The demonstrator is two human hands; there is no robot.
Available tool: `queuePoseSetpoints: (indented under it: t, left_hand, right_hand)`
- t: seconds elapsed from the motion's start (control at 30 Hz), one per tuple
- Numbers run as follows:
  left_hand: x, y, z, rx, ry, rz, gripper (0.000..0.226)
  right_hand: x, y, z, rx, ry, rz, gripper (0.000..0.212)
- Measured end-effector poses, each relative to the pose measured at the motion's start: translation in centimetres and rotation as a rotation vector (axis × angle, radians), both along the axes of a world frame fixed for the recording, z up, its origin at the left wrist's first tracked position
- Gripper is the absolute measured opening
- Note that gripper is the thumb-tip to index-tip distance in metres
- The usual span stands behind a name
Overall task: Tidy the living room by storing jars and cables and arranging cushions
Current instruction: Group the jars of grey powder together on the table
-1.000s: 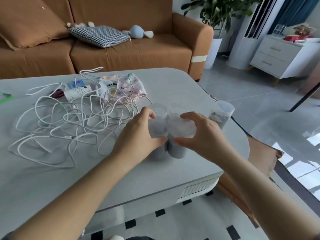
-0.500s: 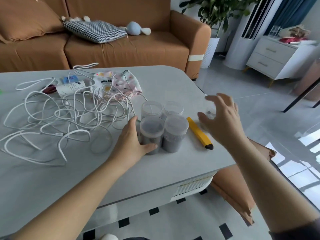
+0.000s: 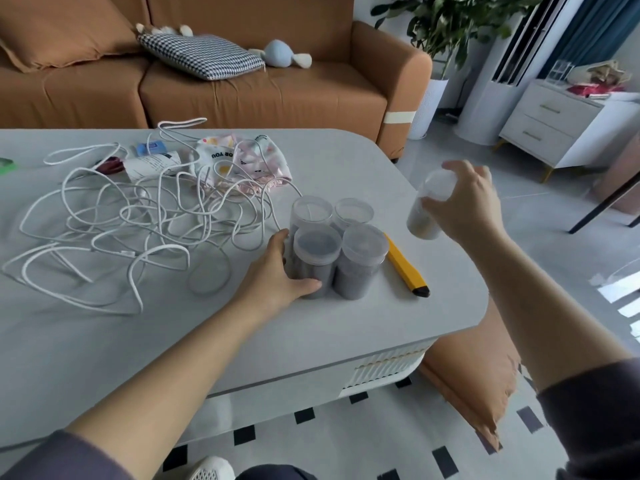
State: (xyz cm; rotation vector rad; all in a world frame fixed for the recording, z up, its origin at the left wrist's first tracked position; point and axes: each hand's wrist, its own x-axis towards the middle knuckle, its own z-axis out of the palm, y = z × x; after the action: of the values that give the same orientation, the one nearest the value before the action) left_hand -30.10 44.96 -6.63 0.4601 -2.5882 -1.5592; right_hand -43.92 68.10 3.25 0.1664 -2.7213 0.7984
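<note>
A yellow cutter [image 3: 407, 265] and patterned pouch [image 3: 258, 161] lie on the table [image 3: 363, 168].

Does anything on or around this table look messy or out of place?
The white cable lies in a loose tangle across the table, over a pouch. An orange cushion sits on the floor beside the table's end, off the sofa. The four grouped jars stand upright, lidded; nothing spilled.

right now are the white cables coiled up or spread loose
Spread loose: the white cables lie in tangled, overlapping loops across the table.
</note>
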Motion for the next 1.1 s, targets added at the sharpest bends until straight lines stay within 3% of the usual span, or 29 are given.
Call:
queuePoseSetpoints:
  t: [0.23, 0.43, 0.6, 0.83, 0.97, 1.03, 1.1]
  left_hand:
    - [-0.5, 0.5, -0.4, 0.071, 0.031, 0.014, 0.101]
    - [-0.4, 0.5, -0.4, 0.090, 0.028, -0.003, 0.092]
    - [-0.3, 0.5, -0.4, 0.194, 0.025, -0.016, 0.083]
    - [-0.7, 0.7, -0.9, 0.351, 0.042, 0.029, 0.079]
    - [-1.1, 0.9, -0.7, 0.441, 0.018, 0.157, 0.086]
    - [-1.3, 1.1, -0.5, 0.516, 0.041, 0.261, 0.064]
    - [-1.4, 1.4, 0.1, 0.544, 0.136, 0.323, 0.023]
  right_hand:
    - [5.5, -2.5, 7.0, -0.006, 0.069, 0.269, 0.058]
    - [9.6, -3.0, 8.7, 0.103, -0.081, 0.508, 0.057]
    - [11.0, -3.6, 5.4, 0.232, -0.186, 0.604, 0.060]
    - [11.2, -4.0, -0.3, 0.329, -0.076, 0.631, 0.064]
    - [11.4, -3.9, -2.5, 0.389, 0.059, 0.643, 0.059]
    - [11.2, -3.3, -3.4, 0.365, 0.101, 0.652, 0.059]
    - [11.0, -2.5, -4.2, 0.155, 0.119, 0.644, 0.062]
